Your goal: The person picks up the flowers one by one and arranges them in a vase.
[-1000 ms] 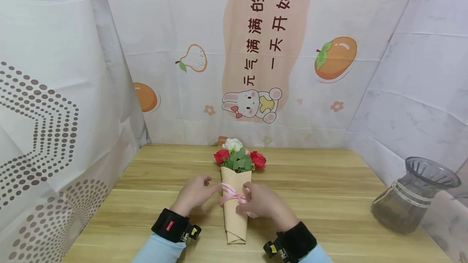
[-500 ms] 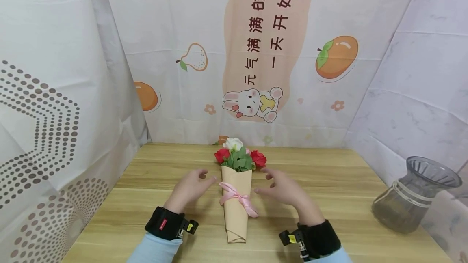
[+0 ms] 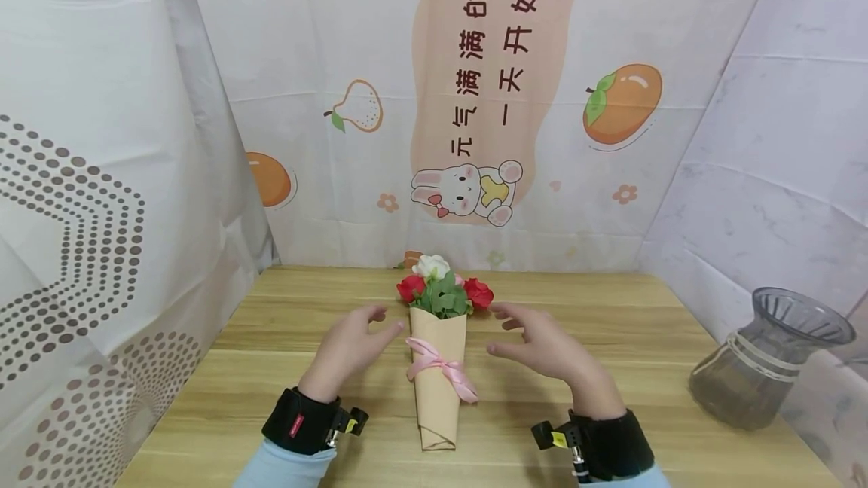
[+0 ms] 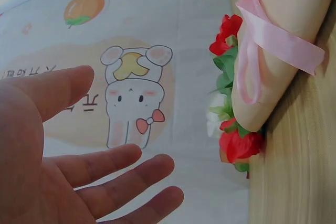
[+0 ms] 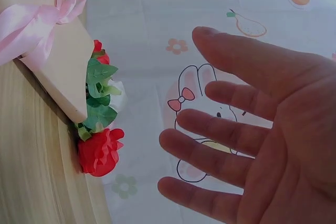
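Note:
A bouquet (image 3: 434, 390) lies on the wooden table, wrapped in tan paper, with red and white flowers and green leaves at its far end. Round its middle a pink ribbon (image 3: 444, 369) is tied in a bow. My left hand (image 3: 349, 349) hovers to the left of the wrap, fingers relaxed and apart from it. On the other side my right hand (image 3: 542, 345) is held off the paper, its fingers loosely spread. Both palms face the bouquet and hold nothing; the left wrist view shows the bow (image 4: 257, 40) and a red flower (image 4: 240, 142) beyond the fingers.
A grey glass vase (image 3: 753, 367) with cord round its neck stands at the table's right side. The wooden table (image 3: 305, 307) ends at a printed cloth backdrop (image 3: 339, 187). Hanging cloths close off the left and right sides.
My right hand has left the ribbon and moved right, away from the bouquet. My left hand has drawn back slightly to the left. The bouquet stays in place, its bow now uncovered.

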A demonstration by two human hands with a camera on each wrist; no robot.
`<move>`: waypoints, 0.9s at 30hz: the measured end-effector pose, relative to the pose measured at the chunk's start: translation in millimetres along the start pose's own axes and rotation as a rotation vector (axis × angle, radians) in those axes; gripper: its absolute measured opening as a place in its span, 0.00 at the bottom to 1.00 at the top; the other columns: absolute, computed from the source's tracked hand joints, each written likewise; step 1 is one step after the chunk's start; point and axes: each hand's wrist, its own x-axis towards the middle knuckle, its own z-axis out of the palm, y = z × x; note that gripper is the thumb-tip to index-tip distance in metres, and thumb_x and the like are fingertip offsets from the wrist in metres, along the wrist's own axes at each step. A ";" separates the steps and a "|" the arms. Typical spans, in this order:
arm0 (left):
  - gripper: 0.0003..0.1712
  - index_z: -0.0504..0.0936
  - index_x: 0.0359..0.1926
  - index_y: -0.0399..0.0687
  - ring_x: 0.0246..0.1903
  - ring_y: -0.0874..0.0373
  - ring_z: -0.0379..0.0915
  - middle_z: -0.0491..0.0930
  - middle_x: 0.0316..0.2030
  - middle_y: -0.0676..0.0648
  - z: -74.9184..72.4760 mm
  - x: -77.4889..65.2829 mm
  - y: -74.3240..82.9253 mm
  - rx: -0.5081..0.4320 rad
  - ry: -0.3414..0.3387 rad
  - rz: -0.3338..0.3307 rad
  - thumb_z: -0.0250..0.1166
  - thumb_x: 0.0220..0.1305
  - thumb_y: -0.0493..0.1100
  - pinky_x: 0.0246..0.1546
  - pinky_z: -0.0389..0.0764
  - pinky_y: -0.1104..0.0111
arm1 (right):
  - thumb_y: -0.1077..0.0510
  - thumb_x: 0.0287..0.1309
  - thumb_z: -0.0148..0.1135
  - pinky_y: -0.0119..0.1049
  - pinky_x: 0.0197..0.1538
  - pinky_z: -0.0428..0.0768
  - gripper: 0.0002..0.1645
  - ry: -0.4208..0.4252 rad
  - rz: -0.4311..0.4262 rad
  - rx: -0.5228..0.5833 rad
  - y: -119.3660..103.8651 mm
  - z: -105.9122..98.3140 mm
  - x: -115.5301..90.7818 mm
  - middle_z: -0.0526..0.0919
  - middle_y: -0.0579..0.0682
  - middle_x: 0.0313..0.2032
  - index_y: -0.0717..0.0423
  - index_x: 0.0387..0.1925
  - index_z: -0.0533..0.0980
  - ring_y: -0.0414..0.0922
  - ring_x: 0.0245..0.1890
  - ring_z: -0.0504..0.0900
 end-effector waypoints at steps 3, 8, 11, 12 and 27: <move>0.34 0.79 0.64 0.48 0.57 0.42 0.77 0.82 0.55 0.46 0.1 -1.4 5.2 0.006 0.005 0.038 0.66 0.66 0.63 0.53 0.77 0.47 | 0.51 0.60 0.74 0.57 0.57 0.78 0.36 -0.004 -0.026 -0.007 -0.3 0.0 0.8 0.81 0.52 0.57 0.55 0.66 0.73 0.54 0.55 0.81; 0.31 0.81 0.61 0.48 0.56 0.44 0.78 0.83 0.54 0.46 1.8 -2.6 12.0 0.024 -0.001 0.081 0.68 0.65 0.61 0.52 0.78 0.47 | 0.56 0.62 0.72 0.58 0.55 0.79 0.30 -0.008 -0.076 -0.013 3.5 2.7 3.0 0.82 0.51 0.55 0.54 0.64 0.75 0.54 0.53 0.82; 0.31 0.82 0.59 0.46 0.54 0.44 0.79 0.84 0.52 0.44 4.6 -2.5 14.2 0.047 -0.012 0.104 0.68 0.65 0.61 0.50 0.79 0.47 | 0.58 0.63 0.70 0.58 0.55 0.78 0.26 -0.034 -0.094 -0.001 7.7 7.0 5.2 0.83 0.53 0.54 0.56 0.62 0.77 0.55 0.51 0.83; 0.30 0.82 0.59 0.45 0.53 0.44 0.79 0.84 0.52 0.44 6.1 -2.3 14.5 0.059 -0.016 0.113 0.68 0.65 0.61 0.50 0.79 0.48 | 0.59 0.64 0.70 0.58 0.54 0.79 0.25 -0.047 -0.093 0.000 9.0 8.9 6.0 0.83 0.54 0.54 0.57 0.62 0.77 0.56 0.51 0.83; 0.25 0.85 0.51 0.41 0.35 0.54 0.79 0.84 0.38 0.47 36.4 1.0 13.1 0.096 -0.187 0.149 0.69 0.64 0.56 0.35 0.79 0.58 | 0.65 0.58 0.68 0.50 0.49 0.81 0.16 -0.277 -0.097 -0.016 15.4 44.2 19.7 0.85 0.54 0.44 0.59 0.49 0.82 0.53 0.44 0.84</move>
